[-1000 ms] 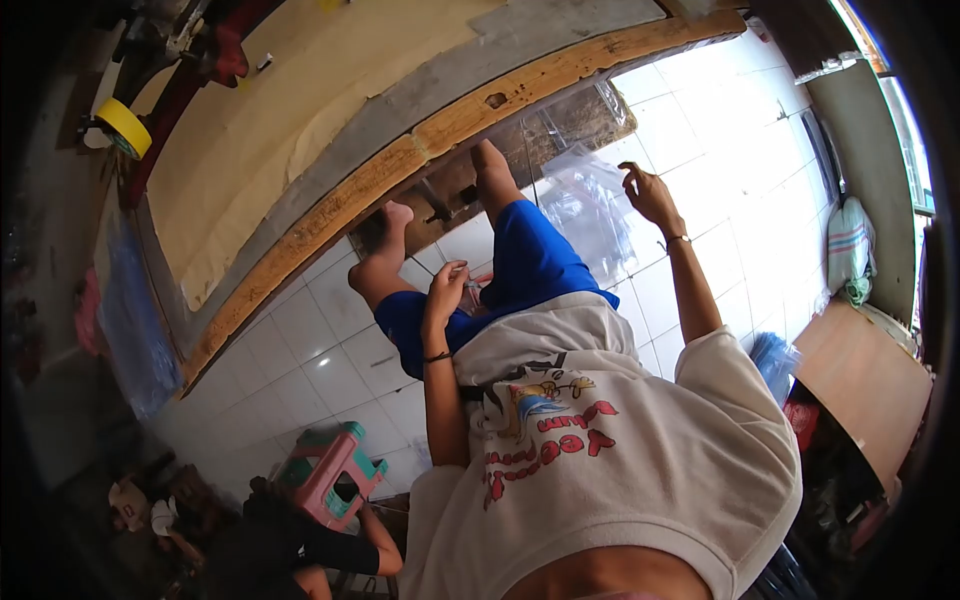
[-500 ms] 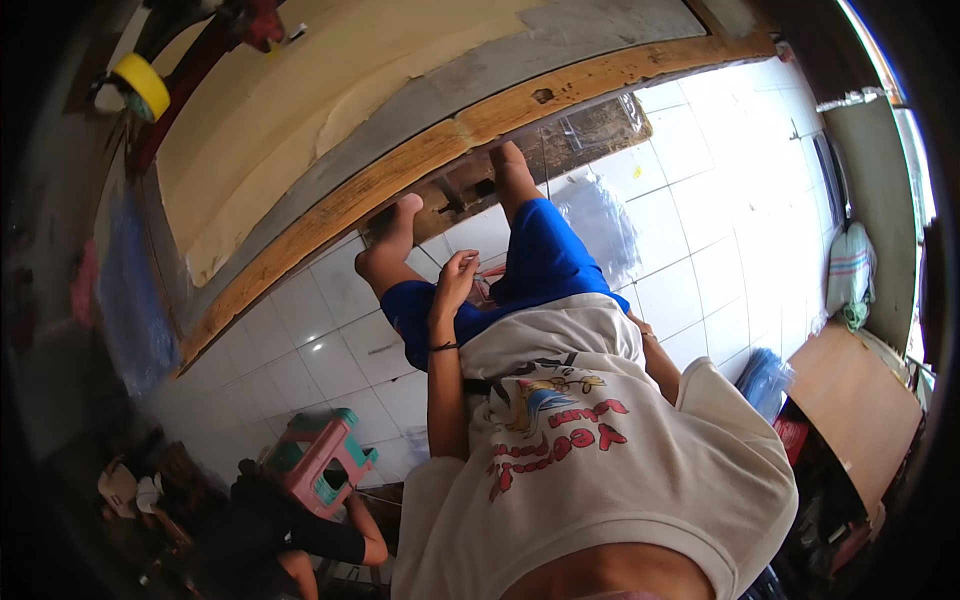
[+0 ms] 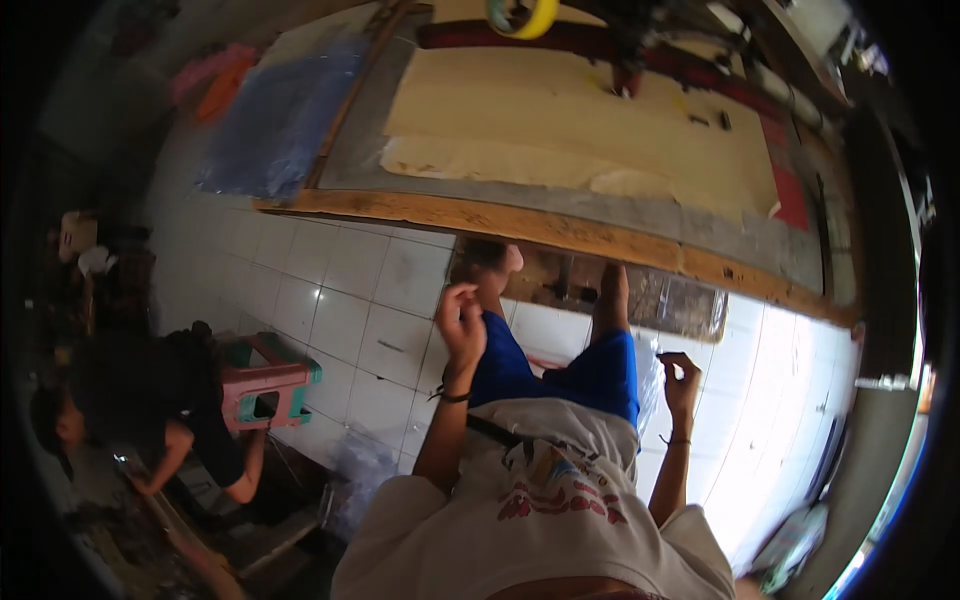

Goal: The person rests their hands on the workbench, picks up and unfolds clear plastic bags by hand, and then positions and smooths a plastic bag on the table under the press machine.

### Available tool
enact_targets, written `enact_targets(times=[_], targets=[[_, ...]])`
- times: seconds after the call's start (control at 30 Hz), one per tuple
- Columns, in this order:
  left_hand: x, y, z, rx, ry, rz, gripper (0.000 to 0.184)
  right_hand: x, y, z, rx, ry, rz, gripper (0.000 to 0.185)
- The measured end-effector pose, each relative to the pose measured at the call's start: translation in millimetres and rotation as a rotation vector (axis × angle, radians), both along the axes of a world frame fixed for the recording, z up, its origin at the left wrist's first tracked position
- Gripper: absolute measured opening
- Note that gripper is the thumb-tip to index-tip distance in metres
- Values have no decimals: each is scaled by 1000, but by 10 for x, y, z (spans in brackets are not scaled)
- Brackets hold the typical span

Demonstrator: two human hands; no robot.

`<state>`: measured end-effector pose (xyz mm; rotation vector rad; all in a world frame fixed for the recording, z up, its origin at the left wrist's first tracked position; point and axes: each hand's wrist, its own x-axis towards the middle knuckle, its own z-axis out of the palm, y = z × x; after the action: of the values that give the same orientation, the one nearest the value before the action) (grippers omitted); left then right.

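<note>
My left hand [image 3: 461, 318] is raised above my left thigh, fingers loosely bent and apart, with nothing seen in it. A dark band circles that wrist. My right hand [image 3: 682, 380] hangs beside my right knee, its fingers curved and a gap between them and the thumb; I make out nothing held. Both hands are apart from the wooden-edged worktable [image 3: 560, 228] in front of me. On the table lies a large tan sheet [image 3: 560, 120] with a ragged near edge. Over it stretches a dark red bar [image 3: 460, 35] carrying a yellow tape roll [image 3: 530, 18].
Clear blue plastic sheets [image 3: 280, 125] hang at the table's left end. At the left a person in black [image 3: 150, 400] bends beside a pink and green stool [image 3: 265, 385]. A wooden board [image 3: 685, 305] lies under the table. A white sack [image 3: 795, 545] sits at right.
My view has swung left and levelled with the table. My left hand has risen off my lap, and my right hand has come forward from beside my hip.
</note>
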<state>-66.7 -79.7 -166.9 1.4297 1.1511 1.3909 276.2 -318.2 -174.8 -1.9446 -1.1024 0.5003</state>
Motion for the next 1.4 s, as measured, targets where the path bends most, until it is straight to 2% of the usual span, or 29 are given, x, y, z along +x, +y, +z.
enact_targets(times=[0.03, 0.07, 0.1, 0.17, 0.2, 0.23, 0.27, 0.3, 0.33, 0.4, 0.43, 0.47, 0.53, 0.57, 0.67, 0.73, 0.77, 0.87, 0.97, 1.07, 1.13, 1.27, 1.4], targets=[[-154, 92, 269, 199, 77, 113, 13, -31, 175, 355, 64, 3, 29, 18], [-331, 224, 486, 350, 47, 190, 10, -84, 333, 676, 130, 9, 58, 16], [-422, 325, 926, 459, 69, 272, 9, -134, 451, 914, 224, -18, 97, 12], [-645, 664, 1602, 716, 192, 419, 11, -184, 724, 1248, 583, -176, 159, 13], [-737, 865, 1887, 735, 319, 482, 14, -157, 879, 1426, 722, -308, 110, 14], [-791, 1122, 2132, 793, 459, 539, 20, -91, 1006, 1502, 806, -301, -46, 14], [-819, 1344, 2363, 709, 568, 493, 23, -6, 1168, 1687, 842, -446, -129, 16], [-847, 1617, 2496, 668, 732, 505, 30, 101, 1334, 1801, 870, -457, -174, 20], [-874, 1880, 2591, 620, 892, 514, 39, 192, 1497, 1823, 886, -329, -149, 15], [-1042, 2543, 2277, 342, 1195, 468, 54, -4, 1838, 2075, 460, -330, -310, 15], [-1086, 2759, 2111, 203, 1335, 438, 62, -61, 1881, 2117, 382, -546, -200, 14], [-1072, 2801, 2069, 211, 1350, 457, 67, -79, 1918, 2144, 303, -759, -93, 14], [-1030, 2776, 1978, 228, 1388, 487, 76, -13, 1899, 2097, 336, -691, -93, 12], [-1049, 2816, 1908, 295, 1352, 538, 72, 15, 1867, 2074, 320, -628, -97, 12], [-944, 2606, 2099, 251, 1293, 517, 57, -57, 1826, 2117, 286, -556, -82, 12], [-826, 2520, 2046, 378, 1337, 578, 46, -109, 1845, 2171, 228, -499, -89, 13], [-791, 2489, 2039, 443, 1356, 611, 41, -98, 1848, 2154, 266, -524, -75, 13], [-778, 2424, 2143, 424, 1323, 596, 31, -52, 1838, 2107, 357, -585, -44, 11], [-789, 2266, 2360, 223, 1263, 412, 27, -76, 1818, 2151, 364, -590, -40, 12], [-927, 1985, 2324, 366, 1044, 333, 26, -93, 1819, 2176, 316, -539, -59, 12], [-998, 1721, 2249, 367, 868, 309, 25, -75, 1813, 2155, 295, -527, -61, 12], [-1232, 1237, 2062, 184, 648, 87, 28, -85, 1805, 2179, 355, -577, -15, 11], [-1256, 756, 1815, 277, 738, 80, 32, -90, 1812, 2184, 305, -509, -23, 12]])
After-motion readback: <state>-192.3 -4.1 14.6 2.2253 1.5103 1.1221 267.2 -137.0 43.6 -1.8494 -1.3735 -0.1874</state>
